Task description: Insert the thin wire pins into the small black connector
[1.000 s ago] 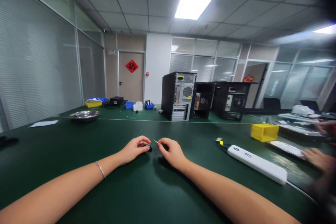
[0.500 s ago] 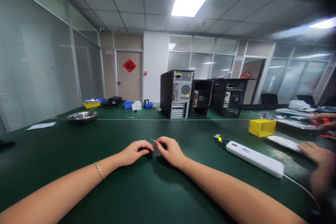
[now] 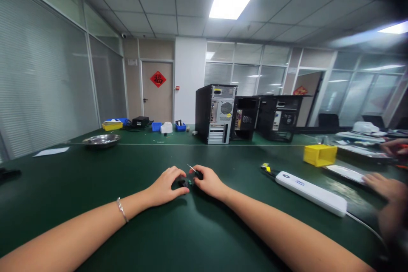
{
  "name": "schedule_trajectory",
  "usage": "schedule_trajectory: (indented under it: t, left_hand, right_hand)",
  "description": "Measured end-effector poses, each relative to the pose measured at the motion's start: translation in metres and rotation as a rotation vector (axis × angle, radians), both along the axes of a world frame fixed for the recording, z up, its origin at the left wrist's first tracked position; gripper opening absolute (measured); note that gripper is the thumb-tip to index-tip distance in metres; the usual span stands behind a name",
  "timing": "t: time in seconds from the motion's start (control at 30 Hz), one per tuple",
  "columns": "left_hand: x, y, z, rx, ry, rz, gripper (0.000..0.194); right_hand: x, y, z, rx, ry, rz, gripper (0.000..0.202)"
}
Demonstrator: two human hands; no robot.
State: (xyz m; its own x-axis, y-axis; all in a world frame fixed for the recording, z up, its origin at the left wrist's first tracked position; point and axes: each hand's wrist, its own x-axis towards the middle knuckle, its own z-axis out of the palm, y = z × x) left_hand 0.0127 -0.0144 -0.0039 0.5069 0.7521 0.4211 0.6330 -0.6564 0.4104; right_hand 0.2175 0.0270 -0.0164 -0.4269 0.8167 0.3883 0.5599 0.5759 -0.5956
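Note:
My left hand (image 3: 166,186) curves around a small black object (image 3: 183,183) low over the green table, thumb and fingers apart on either side of it. Its kind is too small to make out. A small green piece (image 3: 190,182) shows at its right side, between the two hands. A screwdriver (image 3: 192,168) with a thin metal shaft and dark handle is in my right hand (image 3: 207,182), the shaft pointing up and left. The fingers wrap the handle and partly hide it.
A white power strip (image 3: 310,192) and a yellow bin (image 3: 319,155) lie to the right, near another person's hand (image 3: 381,185). Computer cases (image 3: 218,114) stand at the back. A metal bowl (image 3: 102,141) sits at the left, with small blue bins (image 3: 180,126) beyond.
My left hand's fingers have spread from their closed hold around the black object. The green piece has come into sight. The screwdriver in my right hand shows more and points further upward.

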Motion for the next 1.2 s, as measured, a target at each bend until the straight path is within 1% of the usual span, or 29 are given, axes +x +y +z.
schedule_trajectory:
  t: [0.1,0.2,0.27,0.4,0.53,0.6,0.67,0.77,0.87,1.03,1.13,1.2]
  left_hand:
    - [0.000,0.001,-0.001,-0.004,0.027,-0.011,0.028]
    - [-0.001,0.002,-0.002,-0.001,0.028,-0.035,0.019]
    - [-0.001,0.003,-0.002,-0.007,0.009,-0.053,0.018]
    - [-0.004,0.008,-0.006,-0.071,-0.073,-0.099,0.031]
    - [-0.006,0.015,-0.011,-0.111,-0.146,-0.136,0.040]
    - [-0.007,0.017,-0.012,-0.126,-0.174,-0.146,0.042]
    - [-0.007,0.017,-0.012,-0.147,-0.214,-0.156,0.042]
    - [-0.005,0.016,-0.012,-0.173,-0.285,-0.160,0.041]
    - [-0.003,0.015,-0.012,-0.216,-0.370,-0.156,0.038]
    - [0.002,0.010,-0.010,-0.308,-0.447,-0.219,0.038]
    - [0.003,0.008,-0.010,-0.335,-0.468,-0.235,0.036]
    - [0.002,0.010,-0.011,-0.368,-0.518,-0.243,0.036]
  right_hand:
    - [0.001,0.002,0.002,-0.015,-0.046,0.047,0.033]
    - [0.001,0.002,0.004,-0.019,-0.123,0.080,0.031]
    - [0.001,0.002,0.005,-0.015,-0.164,0.085,0.026]
    - [0.001,0.001,0.005,0.027,-0.195,0.077,0.018]
    - [-0.001,-0.001,0.001,0.047,-0.210,0.041,0.016]
    - [-0.001,-0.001,-0.001,0.077,-0.172,0.007,0.018]
    - [-0.001,-0.002,-0.003,0.128,-0.078,-0.003,0.019]
    - [-0.002,-0.004,-0.005,0.182,0.084,0.054,0.017]
    - [-0.004,-0.008,-0.004,0.187,0.170,0.111,0.016]
    - [-0.008,-0.015,-0.003,0.187,0.183,0.168,0.015]
    - [-0.009,-0.017,-0.002,0.189,0.162,0.174,0.015]
    - [-0.009,-0.017,-0.002,0.193,0.156,0.176,0.016]
